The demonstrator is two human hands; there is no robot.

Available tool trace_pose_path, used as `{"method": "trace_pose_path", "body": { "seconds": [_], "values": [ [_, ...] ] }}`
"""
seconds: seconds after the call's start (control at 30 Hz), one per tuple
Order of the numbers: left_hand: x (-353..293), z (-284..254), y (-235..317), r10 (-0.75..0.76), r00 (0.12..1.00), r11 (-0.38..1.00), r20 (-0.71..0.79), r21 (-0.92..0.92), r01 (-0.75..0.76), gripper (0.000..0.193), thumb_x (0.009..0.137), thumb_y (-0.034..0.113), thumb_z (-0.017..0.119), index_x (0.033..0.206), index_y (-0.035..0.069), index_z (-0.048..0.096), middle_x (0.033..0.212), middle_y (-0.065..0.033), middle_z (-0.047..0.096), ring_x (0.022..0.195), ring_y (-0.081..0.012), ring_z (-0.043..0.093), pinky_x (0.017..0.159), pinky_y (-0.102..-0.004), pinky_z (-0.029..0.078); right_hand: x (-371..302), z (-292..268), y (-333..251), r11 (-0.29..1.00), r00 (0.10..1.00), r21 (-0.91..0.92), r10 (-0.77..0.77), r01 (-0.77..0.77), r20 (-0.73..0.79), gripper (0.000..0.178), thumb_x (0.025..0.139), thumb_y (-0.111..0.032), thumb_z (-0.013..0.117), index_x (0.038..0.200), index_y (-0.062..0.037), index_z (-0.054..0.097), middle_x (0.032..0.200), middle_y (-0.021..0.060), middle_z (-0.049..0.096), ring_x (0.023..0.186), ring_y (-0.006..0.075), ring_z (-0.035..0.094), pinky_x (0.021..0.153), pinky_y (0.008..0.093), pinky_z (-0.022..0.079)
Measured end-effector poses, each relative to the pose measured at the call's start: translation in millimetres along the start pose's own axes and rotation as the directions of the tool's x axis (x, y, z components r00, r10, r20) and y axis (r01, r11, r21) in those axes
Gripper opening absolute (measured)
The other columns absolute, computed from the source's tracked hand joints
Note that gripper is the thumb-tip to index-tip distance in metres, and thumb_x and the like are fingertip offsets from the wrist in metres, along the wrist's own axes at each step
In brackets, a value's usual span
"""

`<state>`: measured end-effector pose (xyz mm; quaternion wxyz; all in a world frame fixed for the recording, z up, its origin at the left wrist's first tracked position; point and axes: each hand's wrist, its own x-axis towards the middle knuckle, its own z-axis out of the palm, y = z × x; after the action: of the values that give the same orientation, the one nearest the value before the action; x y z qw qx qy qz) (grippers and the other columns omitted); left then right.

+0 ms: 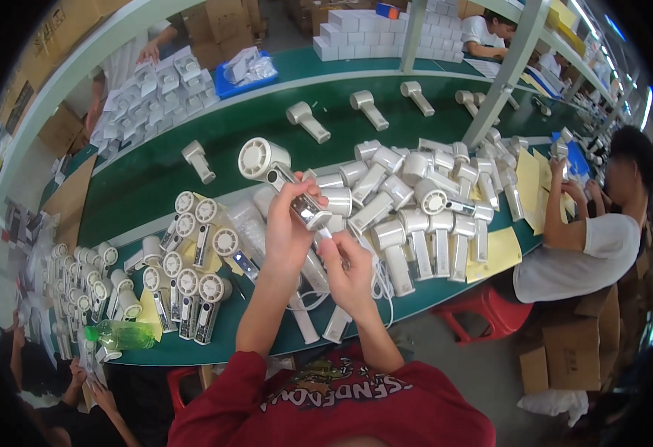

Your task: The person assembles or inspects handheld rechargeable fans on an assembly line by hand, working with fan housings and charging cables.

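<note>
Over the near edge of the green bench point(226, 328), holding a white handheld fan point(264, 158) in the left hand point(293, 212), with fingers wrapped around its handle. Pinching a small white plug point(325, 233) between thumb and fingers of the right hand point(345, 264), at the handle's base; cannot tell whether seated in it. Narrow bare green along the bench's front edge to the right; wider open room on the dark green belt point(244, 115) beyond, between fans well apart from one another.

On the chest of the red shirt point(334, 395), large pale lettering, partly lost in folds. On the open carton point(572, 354) at lower right, dark print too small to tell.

Close by on the right, a crowded fan pile point(408, 197) and yellow sheets point(498, 255); to the left, fans with exposed handle insides point(200, 305) and a green bottle point(121, 335) lying sideways. Below the right hand, loops of white cable point(377, 283). Beyond the fan pile, a pale shelf post point(506, 78); farther right, a seated co-worker point(587, 246) near a red stool point(490, 313).
</note>
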<state>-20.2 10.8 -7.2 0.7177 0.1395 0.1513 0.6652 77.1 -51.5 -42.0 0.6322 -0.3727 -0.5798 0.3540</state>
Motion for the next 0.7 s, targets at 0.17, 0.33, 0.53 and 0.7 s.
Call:
{"method": "trace_pose_path", "body": {
  "seconds": [0.17,0.33,0.53,0.7],
  "values": [
    [-7,3,-11,-0.062,0.998,0.993,0.015,0.102,0.060,0.024,0.076,0.005,0.054,0.098,0.004,0.045,0.082,-0.0051,0.050,0.073,-0.0118,0.049,0.065,-0.0266,0.045,-3,-2,-1,1.000,1.000,-0.003,0.010,-0.010,-0.020,0.020,0.087,-0.011,0.051,0.071,0.0000,0.047,0.051,0.0000,0.036,0.047,0.0050,0.030,0.042,0.0235,0.023],
    [-14,7,-9,0.077,0.989,0.886,0.130,0.446,-0.127,0.034,0.074,0.002,0.056,0.105,0.002,0.041,0.084,-0.0049,0.049,0.069,-0.0126,0.051,0.064,-0.0255,0.045,-2,-22,-19,0.956,0.929,0.005,0.282,-0.292,0.241,0.025,0.091,-0.015,0.044,0.070,-0.0022,0.045,0.061,-0.0026,0.042,0.056,0.0032,0.035,0.049,0.0204,0.029],
    [-19,12,-21,0.092,0.985,0.804,0.147,0.572,-0.161,0.038,0.074,0.002,0.055,0.108,0.003,0.040,0.085,-0.0044,0.049,0.071,-0.0110,0.050,0.064,-0.0245,0.044,-14,-17,-4,0.952,0.964,0.169,0.237,-0.256,0.121,0.026,0.093,-0.018,0.040,0.072,-0.0041,0.040,0.060,-0.0030,0.038,0.055,0.0037,0.029,0.048,0.0203,0.026],
    [-21,11,-30,0.097,0.981,0.755,0.168,0.630,-0.182,0.034,0.078,0.008,0.053,0.109,0.004,0.040,0.086,-0.0050,0.048,0.071,-0.0121,0.050,0.066,-0.0255,0.044,-18,-21,-2,0.959,0.969,0.142,0.241,-0.245,0.048,0.026,0.093,-0.017,0.040,0.071,-0.0029,0.041,0.061,-0.0011,0.040,0.055,0.0047,0.033,0.049,0.0205,0.028]
  ]
}}
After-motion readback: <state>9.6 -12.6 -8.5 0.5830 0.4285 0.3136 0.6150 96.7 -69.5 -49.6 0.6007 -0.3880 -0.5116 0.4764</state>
